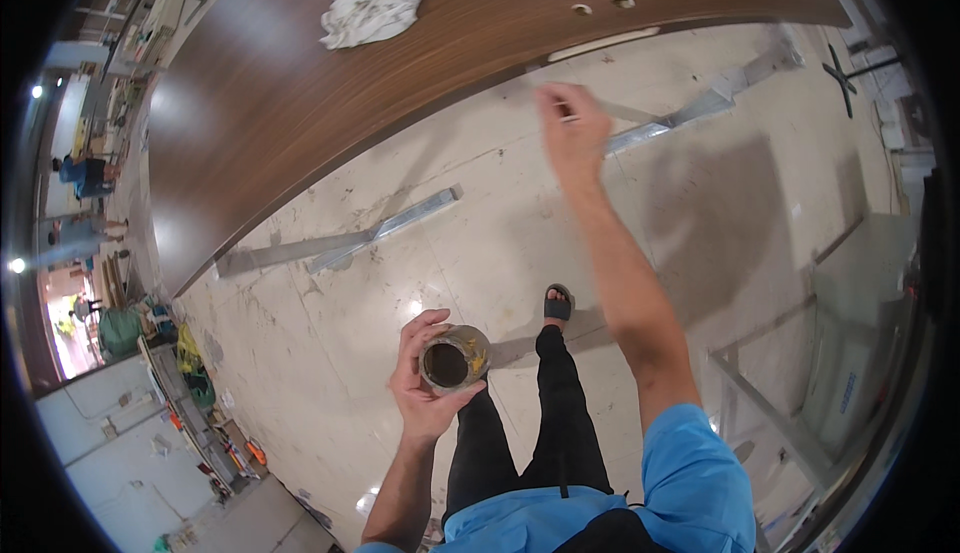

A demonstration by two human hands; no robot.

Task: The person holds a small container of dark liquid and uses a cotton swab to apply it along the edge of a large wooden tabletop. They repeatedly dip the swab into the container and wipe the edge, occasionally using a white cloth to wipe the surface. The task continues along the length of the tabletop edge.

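My left hand [418, 385] is wrapped round a small round can [474, 349] and holds it upright in front of my legs. Dark contents [445, 364] show through its open top, and yellowish smears mark the rim. My right hand [577, 138] reaches forward to the near edge of a large brown wood-grain panel [460, 43]. Its fingers are curled together and slightly blurred; a thin pale sliver shows between them, too small to name. On the panel lies a crumpled, stained white cloth [375, 10].
Metal support legs [415, 215] stand under the panel on the pale tiled floor [350, 323]. The panel has two small holes near its edge. At right is a metal frame [770, 413]; at left, a white cabinet [130, 453] with tools. Other people [85, 175] are far left.
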